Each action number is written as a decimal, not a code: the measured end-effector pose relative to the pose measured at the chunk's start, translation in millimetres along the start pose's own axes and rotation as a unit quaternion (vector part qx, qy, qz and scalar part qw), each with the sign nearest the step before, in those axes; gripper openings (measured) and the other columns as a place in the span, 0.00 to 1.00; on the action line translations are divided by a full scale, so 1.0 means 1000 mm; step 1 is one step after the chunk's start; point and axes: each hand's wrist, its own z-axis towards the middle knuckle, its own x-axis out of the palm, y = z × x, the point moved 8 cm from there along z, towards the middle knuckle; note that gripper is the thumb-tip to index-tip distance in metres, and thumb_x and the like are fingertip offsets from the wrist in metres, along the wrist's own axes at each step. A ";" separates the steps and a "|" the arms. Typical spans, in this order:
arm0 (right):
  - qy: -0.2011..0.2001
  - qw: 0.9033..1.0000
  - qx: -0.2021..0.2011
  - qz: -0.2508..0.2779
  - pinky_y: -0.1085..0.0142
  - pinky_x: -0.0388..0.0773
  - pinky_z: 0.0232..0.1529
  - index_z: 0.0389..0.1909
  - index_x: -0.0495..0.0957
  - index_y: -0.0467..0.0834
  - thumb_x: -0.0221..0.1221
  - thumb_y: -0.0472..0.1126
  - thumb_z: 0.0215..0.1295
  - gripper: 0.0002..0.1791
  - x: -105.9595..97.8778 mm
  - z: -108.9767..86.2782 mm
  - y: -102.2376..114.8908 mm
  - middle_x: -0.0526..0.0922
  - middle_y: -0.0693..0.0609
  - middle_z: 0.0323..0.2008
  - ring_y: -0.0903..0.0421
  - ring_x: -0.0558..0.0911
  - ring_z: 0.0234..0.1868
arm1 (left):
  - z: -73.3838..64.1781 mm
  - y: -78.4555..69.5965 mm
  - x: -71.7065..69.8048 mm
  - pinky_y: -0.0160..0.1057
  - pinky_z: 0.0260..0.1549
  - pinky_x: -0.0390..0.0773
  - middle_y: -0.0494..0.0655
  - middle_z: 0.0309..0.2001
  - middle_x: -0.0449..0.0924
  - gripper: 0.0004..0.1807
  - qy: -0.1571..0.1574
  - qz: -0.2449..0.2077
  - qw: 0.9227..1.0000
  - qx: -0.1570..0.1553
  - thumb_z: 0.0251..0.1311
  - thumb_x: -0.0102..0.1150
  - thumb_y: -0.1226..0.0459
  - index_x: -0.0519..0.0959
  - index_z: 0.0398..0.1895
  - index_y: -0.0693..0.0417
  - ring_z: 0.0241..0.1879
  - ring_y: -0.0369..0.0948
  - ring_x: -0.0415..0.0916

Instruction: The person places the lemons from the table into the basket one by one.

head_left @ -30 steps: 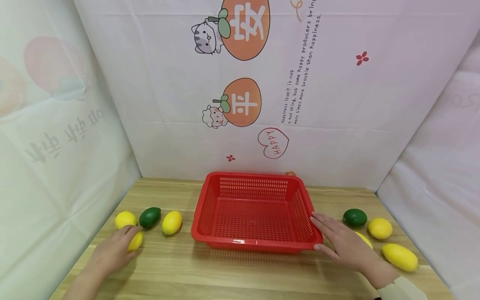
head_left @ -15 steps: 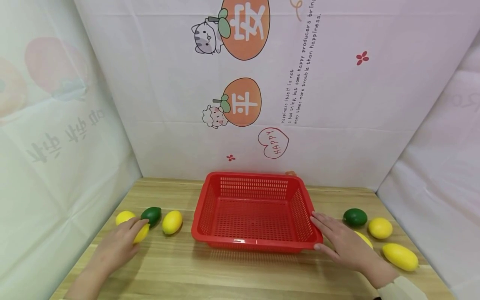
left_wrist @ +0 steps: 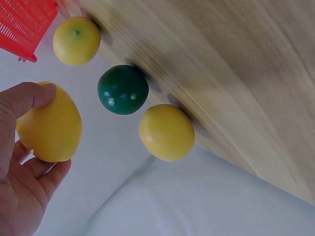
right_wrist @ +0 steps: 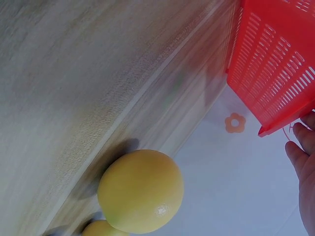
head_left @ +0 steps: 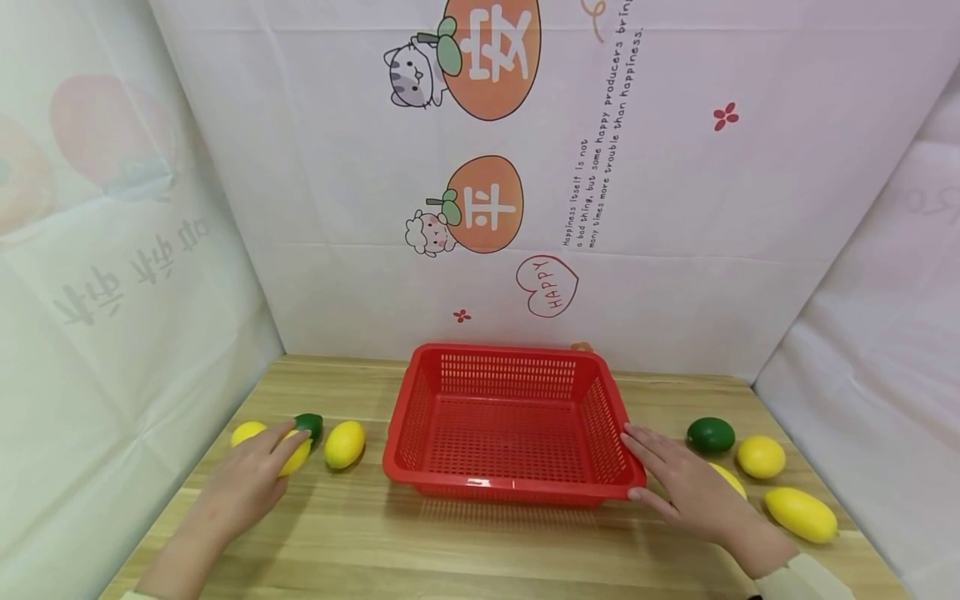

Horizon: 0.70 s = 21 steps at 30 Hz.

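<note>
My left hand point(head_left: 247, 479) grips a lemon point(left_wrist: 51, 128), thumb on one side and fingers on the other. In the head view the held lemon overlaps a dark green lime point(head_left: 309, 427). Behind the hand another lemon point(head_left: 247, 432) is partly covered, and a further lemon point(head_left: 346, 444) lies to the right of the lime. A red plastic basket point(head_left: 517, 488) with slotted walls stands in the middle of the table. My right hand point(head_left: 686, 487) rests on its right rim, fingers extended along the side and thumb at the front corner. Nothing lies in the basket.
To the right are a green lime point(head_left: 711, 435), a round lemon point(head_left: 761, 457) and a long yellow fruit point(head_left: 801, 514). One more yellow fruit point(head_left: 726, 479) is partly hidden by the right hand. Printed white cloth point(head_left: 645, 317) walls enclose the wooden table point(head_left: 480, 562) at back and sides.
The left hand has moved right and slightly away with the lemon, now covering more of the green lime. The right hand and basket stay in place.
</note>
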 end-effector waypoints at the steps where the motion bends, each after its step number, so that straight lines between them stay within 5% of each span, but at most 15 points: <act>1: 0.001 1.000 0.001 0.000 0.47 0.75 0.55 0.66 0.70 0.39 0.60 0.59 0.64 0.37 0.000 0.000 0.000 0.68 0.44 0.68 0.43 0.72 0.63 | 0.001 -0.001 -0.001 0.58 0.41 0.79 0.66 0.52 0.75 0.40 -0.003 0.001 1.000 0.005 0.27 0.74 0.79 0.75 0.54 0.63 0.46 0.60 0.77; 21: 0.003 1.000 0.001 0.002 0.47 0.75 0.54 0.66 0.69 0.39 0.60 0.58 0.64 0.37 0.000 0.000 0.001 0.68 0.44 0.68 0.44 0.72 0.63 | 0.026 -0.017 -0.007 0.58 0.45 0.78 0.65 0.53 0.75 0.39 -0.046 0.020 0.997 0.060 0.27 0.70 0.82 0.77 0.54 0.61 0.48 0.61 0.75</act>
